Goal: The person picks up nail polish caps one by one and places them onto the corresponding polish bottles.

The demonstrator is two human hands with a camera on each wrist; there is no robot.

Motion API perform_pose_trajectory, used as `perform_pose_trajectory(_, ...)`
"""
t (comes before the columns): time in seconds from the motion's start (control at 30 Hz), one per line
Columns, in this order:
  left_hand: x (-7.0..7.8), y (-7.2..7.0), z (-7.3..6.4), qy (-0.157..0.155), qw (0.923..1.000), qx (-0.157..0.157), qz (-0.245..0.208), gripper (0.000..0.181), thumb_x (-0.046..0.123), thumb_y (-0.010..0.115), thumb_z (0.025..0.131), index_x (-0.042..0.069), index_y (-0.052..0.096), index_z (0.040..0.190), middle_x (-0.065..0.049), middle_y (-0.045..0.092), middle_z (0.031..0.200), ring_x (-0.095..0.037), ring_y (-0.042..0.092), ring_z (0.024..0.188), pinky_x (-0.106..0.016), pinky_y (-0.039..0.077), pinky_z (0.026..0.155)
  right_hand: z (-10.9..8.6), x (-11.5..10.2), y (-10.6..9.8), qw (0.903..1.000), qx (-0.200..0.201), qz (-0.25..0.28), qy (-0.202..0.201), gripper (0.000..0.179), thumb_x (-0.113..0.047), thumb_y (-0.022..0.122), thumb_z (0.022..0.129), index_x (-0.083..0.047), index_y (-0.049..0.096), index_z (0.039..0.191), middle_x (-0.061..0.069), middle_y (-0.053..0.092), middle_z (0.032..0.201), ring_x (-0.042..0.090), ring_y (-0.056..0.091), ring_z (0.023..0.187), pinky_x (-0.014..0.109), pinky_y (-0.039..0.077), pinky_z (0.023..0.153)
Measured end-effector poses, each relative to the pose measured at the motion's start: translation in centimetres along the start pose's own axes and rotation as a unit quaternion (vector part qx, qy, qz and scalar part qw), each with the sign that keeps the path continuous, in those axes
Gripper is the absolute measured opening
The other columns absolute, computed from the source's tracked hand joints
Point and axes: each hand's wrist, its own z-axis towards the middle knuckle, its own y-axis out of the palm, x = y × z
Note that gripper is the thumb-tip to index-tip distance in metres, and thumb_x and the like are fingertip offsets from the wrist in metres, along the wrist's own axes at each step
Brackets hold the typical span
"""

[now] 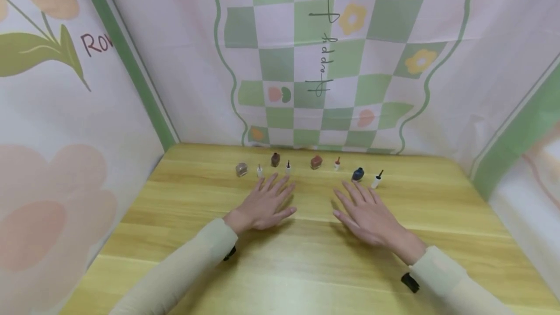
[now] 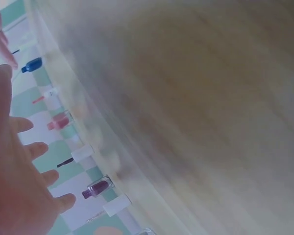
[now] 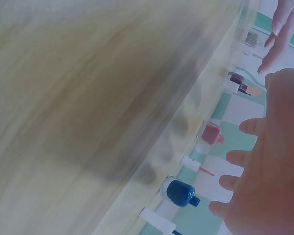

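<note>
Several uncapped nail polish bottles stand in a row near the table's back edge: a pale glittery one [image 1: 241, 169], a dark purple one [image 1: 275, 160], a red one [image 1: 316, 162] and a blue one [image 1: 358, 174]. Beside each stands its white cap, brush pointing up, such as the blue polish's cap [image 1: 376, 180] and the red polish's cap [image 1: 337, 165]. My left hand [image 1: 264, 203] is spread palm down over the table, fingertips just short of the purple polish's cap [image 3: 231, 86]. My right hand [image 1: 369, 215] is likewise spread, nearest the blue bottle [image 3: 180, 192]. Both hands hold nothing.
The wooden table [image 1: 284, 266] reaches back to a hanging cloth [image 1: 275, 23] with green checks and flowers. Printed cloth also hangs at the left [image 1: 52, 125] and right sides. A black strap [image 1: 410, 282] shows under the right sleeve.
</note>
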Motion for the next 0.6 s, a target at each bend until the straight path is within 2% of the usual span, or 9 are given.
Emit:
perform_pose_trajectory(0.23, 0.0, 0.1, -0.1, 0.012, 0.9997, 0.021, 0.002, 0.071, 0.062, 0.026, 0.107, 0.018, 0.026, 0.163, -0.011, 0.021, 0.169, -0.040, 0.016, 0.155, -0.063, 0.018, 0.122, -0.1, -0.1, -0.6, 0.9999, 0.010, 0.005, 0.001, 0.060, -0.043, 0.044, 0.109, -0.004, 0.043, 0.154, 0.026, 0.027, 0.163, 0.051, 0.022, 0.149, 0.071, 0.015, 0.117)
perform_pose_trajectory(0.6, 0.6, -0.4, 0.5, 0.027, 0.9982, 0.053, -0.011, 0.067, 0.059, 0.034, 0.107, 0.017, 0.035, 0.159, -0.013, 0.031, 0.165, -0.040, 0.027, 0.151, -0.060, 0.025, 0.121, -0.4, -0.1, -1.1, 1.0000, 0.000, -0.001, 0.008, 0.061, -0.041, 0.052, 0.106, -0.001, 0.043, 0.152, 0.026, 0.030, 0.162, 0.049, 0.027, 0.147, 0.069, 0.020, 0.118)
